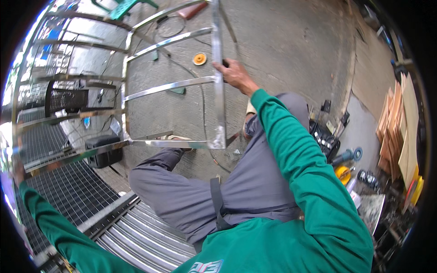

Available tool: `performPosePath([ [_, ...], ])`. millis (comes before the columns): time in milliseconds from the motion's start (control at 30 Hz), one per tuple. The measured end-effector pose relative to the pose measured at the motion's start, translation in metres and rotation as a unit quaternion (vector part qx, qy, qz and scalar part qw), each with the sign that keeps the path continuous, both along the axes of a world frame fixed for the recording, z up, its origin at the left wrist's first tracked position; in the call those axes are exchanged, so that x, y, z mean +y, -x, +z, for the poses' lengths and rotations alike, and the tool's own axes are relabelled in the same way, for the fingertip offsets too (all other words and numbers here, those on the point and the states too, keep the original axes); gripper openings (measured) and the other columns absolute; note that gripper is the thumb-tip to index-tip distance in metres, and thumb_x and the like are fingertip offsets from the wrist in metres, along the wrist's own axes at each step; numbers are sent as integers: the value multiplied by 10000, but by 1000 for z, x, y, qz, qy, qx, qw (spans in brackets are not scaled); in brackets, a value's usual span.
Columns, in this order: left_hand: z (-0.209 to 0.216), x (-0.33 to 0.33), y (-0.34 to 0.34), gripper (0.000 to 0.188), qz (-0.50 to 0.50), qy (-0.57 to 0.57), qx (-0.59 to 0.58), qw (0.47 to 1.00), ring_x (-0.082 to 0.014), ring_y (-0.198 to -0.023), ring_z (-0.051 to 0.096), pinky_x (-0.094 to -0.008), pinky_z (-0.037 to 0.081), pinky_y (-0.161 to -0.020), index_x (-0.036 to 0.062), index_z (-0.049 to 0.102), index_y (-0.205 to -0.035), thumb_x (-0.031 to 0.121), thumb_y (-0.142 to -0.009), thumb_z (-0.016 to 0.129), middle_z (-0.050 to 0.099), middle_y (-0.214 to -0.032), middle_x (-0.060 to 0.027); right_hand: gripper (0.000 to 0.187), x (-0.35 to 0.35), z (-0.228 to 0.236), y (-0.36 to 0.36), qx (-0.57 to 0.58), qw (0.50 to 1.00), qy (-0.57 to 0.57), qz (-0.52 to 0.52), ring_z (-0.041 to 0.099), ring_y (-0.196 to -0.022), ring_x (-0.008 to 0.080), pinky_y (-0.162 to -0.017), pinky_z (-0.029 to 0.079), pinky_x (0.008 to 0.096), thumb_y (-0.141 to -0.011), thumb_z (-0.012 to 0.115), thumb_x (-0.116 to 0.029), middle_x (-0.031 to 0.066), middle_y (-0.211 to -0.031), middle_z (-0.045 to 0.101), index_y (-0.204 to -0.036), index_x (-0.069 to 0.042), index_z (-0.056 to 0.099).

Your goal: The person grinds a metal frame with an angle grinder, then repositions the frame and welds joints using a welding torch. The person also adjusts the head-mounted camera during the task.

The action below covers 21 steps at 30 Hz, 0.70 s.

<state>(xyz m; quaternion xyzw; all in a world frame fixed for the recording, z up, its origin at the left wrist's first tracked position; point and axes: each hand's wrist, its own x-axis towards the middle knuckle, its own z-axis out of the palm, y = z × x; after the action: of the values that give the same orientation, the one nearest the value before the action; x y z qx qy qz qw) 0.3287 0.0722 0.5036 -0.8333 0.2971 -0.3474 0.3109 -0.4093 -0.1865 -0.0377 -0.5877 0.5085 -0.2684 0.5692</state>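
The large open frame of shiny square metal tubes (pixel 124 88) is in front of the person, on the left side of the scene. Its crossbars seem already joined to the posts, so I judge the main structure is done; what is left, I cannot tell. The right hand (pixel 236 77) is closed around the right post. The left hand (pixel 19 173) is at the near left corner, but blurred, so its grip I cannot tell. Near the frame sits a boxy black case (pixel 104 152); its contents are not visible.
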Motion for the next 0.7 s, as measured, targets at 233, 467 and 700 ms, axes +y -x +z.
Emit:
performPosePath([
  [233,-35,-14,27,609,-39,0,-51,998,-405,-1258,607,-515,501,-1044,77,504,-1478,453,-1012,613,613,-1388,-213,577,2,14,-40,-91,995,-12,-29,718,-904,295,-850,564,403,-908,751,-461,206,-982,731,-1156,54,663],
  [467,-237,8,219,563,-391,2,217,894,-378,-1222,622,-460,513,-1026,15,554,-1411,279,-951,742,634,-1342,-209,507,8,20,-67,-198,978,-63,-35,694,-968,258,-874,579,390,-970,721,-270,195,-1080,688,-1263,77,496],
  [700,-420,36,423,905,-341,-98,547,759,-369,-1453,436,-476,352,-1199,116,447,-1541,102,-721,830,511,-1516,-151,665,11,34,-108,-284,953,-80,-66,627,-1024,265,-877,542,386,-859,792,-172,234,-1170,587,-1305,99,380],
])
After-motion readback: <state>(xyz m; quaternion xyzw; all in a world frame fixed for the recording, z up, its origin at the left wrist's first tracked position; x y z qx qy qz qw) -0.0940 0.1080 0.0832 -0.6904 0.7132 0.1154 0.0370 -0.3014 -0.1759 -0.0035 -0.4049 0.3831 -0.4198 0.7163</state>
